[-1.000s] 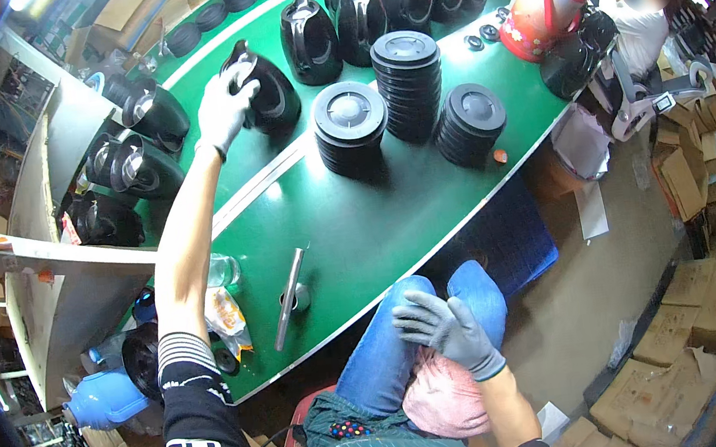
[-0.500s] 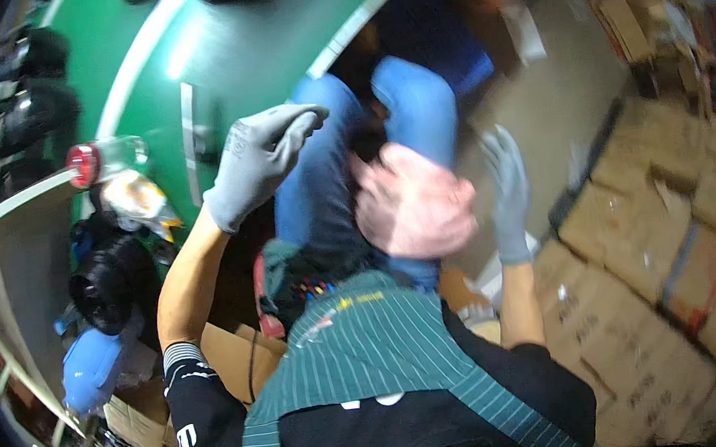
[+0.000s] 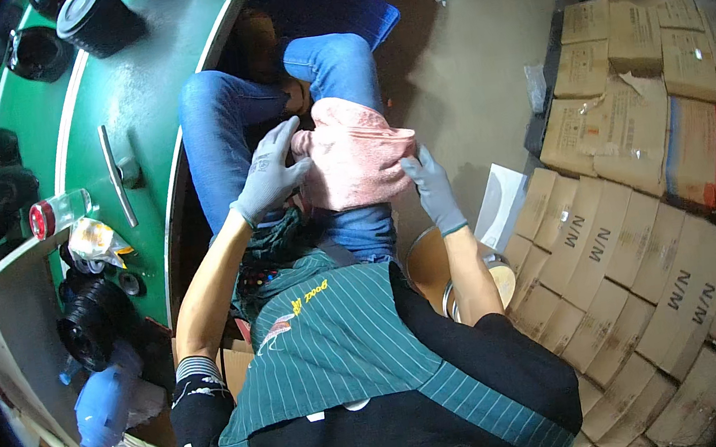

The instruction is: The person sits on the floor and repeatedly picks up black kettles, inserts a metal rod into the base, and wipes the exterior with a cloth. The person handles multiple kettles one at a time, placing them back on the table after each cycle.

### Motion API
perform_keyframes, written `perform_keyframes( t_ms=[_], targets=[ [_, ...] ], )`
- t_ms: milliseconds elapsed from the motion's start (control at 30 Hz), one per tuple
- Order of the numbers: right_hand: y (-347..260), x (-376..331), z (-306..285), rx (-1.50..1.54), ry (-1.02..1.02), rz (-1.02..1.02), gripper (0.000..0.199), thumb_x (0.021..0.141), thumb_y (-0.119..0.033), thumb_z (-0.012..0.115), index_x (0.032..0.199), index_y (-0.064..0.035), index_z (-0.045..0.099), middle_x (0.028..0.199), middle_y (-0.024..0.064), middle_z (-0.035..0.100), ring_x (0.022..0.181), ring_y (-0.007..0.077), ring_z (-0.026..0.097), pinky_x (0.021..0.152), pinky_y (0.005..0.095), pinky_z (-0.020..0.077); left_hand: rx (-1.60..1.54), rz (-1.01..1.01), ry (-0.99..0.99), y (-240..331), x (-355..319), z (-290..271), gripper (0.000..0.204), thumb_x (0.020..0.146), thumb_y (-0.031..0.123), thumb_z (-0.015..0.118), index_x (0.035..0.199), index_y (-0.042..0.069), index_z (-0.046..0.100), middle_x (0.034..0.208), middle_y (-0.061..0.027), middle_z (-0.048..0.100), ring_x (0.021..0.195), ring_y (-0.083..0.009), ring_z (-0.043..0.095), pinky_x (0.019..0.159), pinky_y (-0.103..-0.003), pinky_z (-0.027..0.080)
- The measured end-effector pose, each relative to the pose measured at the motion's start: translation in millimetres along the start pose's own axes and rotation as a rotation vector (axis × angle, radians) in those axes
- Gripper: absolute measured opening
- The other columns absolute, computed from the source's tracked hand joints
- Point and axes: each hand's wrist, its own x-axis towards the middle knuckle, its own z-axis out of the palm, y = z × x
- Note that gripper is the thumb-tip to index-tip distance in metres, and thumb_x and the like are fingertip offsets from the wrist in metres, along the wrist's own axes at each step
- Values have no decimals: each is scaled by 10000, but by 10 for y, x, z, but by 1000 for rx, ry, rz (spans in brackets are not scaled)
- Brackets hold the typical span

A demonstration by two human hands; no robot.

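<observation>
Pink terry cloth [image 3: 355, 155] lies bunched on the person's lap, over blue-jeaned thighs, just right of the curved green worktable [image 3: 132, 99].

Left hand [image 3: 271, 173], grey knit glove: fingers spread open, palm and fingertips pressed against the cloth's left edge. No closed grip visible.

Right hand [image 3: 432, 187], same grey glove: fingers extended upward, touching the cloth's right side; thumb appears to pinch the edge, but cannot tell for sure.

On the worktable, far from the cloth: black round lidded pot [image 3: 92, 17] at the top edge; clear plastic bottle with red cap [image 3: 57, 214] lying on its side at the left rim, contents unclear; crumpled yellow-white snack wrapper [image 3: 97, 242] just beside it.

Right of the cloth, across bare floor: flattened brown cardboard cartons [image 3: 640, 218], stacked overlapping, dark printed lettering on their faces.
</observation>
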Motion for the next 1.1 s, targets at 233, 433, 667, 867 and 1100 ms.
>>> perform_keyframes(
  t_ms=[233, 433, 667, 867, 1100],
  targets=[
    [-501, -543, 553, -547, 224, -789, 551, 738, 121, 706, 1231, -115, 770, 1558, 152, 593, 1473, 342, 528, 1212, 466, 419, -4, 278, 65, 686, -143, -419, 903, 849, 289, 871, 1624, 75, 460, 1664, -197, 418, 1549, -400, 373, 1274, -518, 320],
    [-750, -846, 731, -634, 14, -874, 545, 765, 74, 691, 1286, -76, 746, 1349, 186, 717, 1251, 394, 671, 1124, 500, 492, 279, 557, 32, 1094, -199, -314, 949, 724, 373, 957, 1566, 207, 553, 1471, -132, 586, 1460, -351, 482, 1285, -583, 316],
    [-824, -917, 969, -513, -76, -801, 719, 809, -75, 887, 1466, -23, 598, 1304, 188, 722, 1147, 360, 723, 987, 452, 588, 167, 554, 51, 1395, -262, -529, 769, 702, 165, 855, 1447, 227, 674, 1180, -23, 737, 1204, -258, 686, 1245, -571, 394],
    [-1067, -651, 1010, -722, -317, -704, 1220, 660, -331, 1034, 1628, 1, 370, 1597, 263, 475, 1480, 414, 491, 1215, 505, 422, 213, 495, 231, 1409, -861, -1308, 380, 806, 229, 800, 1185, 206, 830, 1111, -33, 778, 1086, -247, 744, 1124, -568, 510],
    [-1275, -372, 1308, -497, -458, -701, 419, 863, -138, 792, 1263, -26, 737, 1257, 159, 759, 1195, 333, 722, 1071, 426, 543, 131, 394, 326, 1159, -986, -1691, 408, 882, 249, 828, 1226, 35, 777, 1217, -156, 758, 1164, -336, 729, 1132, -544, 489]
  ],
)
